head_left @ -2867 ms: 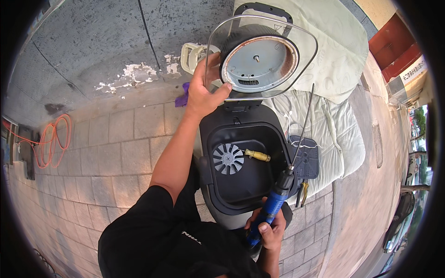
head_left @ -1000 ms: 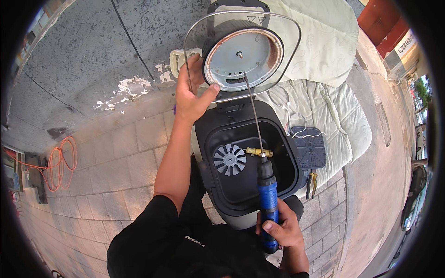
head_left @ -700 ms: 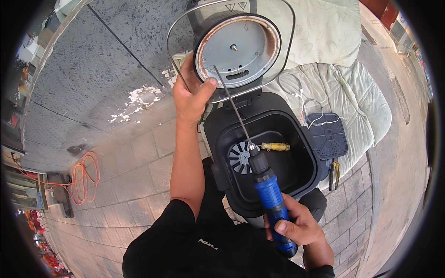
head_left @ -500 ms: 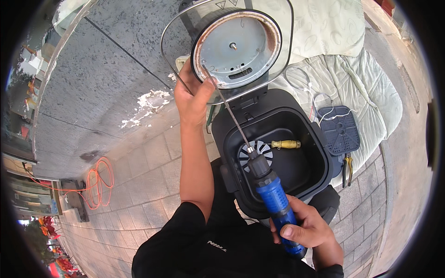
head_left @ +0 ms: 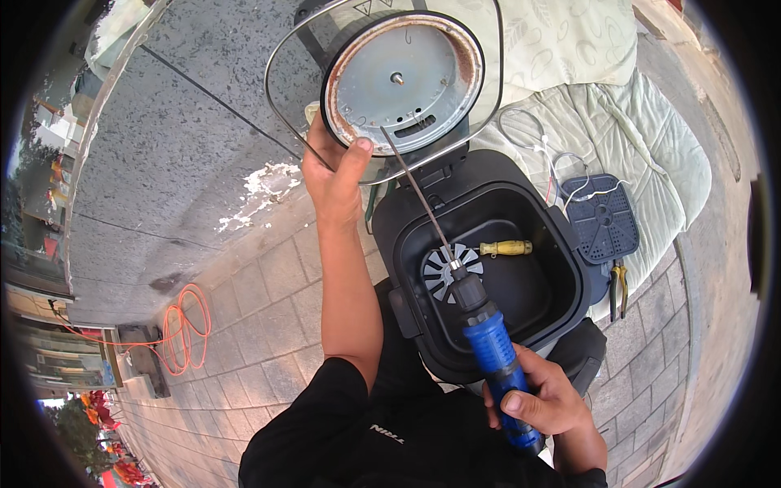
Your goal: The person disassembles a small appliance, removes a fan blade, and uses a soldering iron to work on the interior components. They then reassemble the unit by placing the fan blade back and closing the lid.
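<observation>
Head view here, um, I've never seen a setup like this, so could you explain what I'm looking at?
There's no robot: a person works with bare hands, and a wide fisheye camera on their head looks down, bending straight edges. The left hand holds a round metal housing by its edge. The right hand grips a blue power driver, its long thin bit reaching up to the housing. Inside the black tub lie a grey fan wheel and a yellow-handled screwdriver. A dark perforated plate lies on the pale quilt.
</observation>
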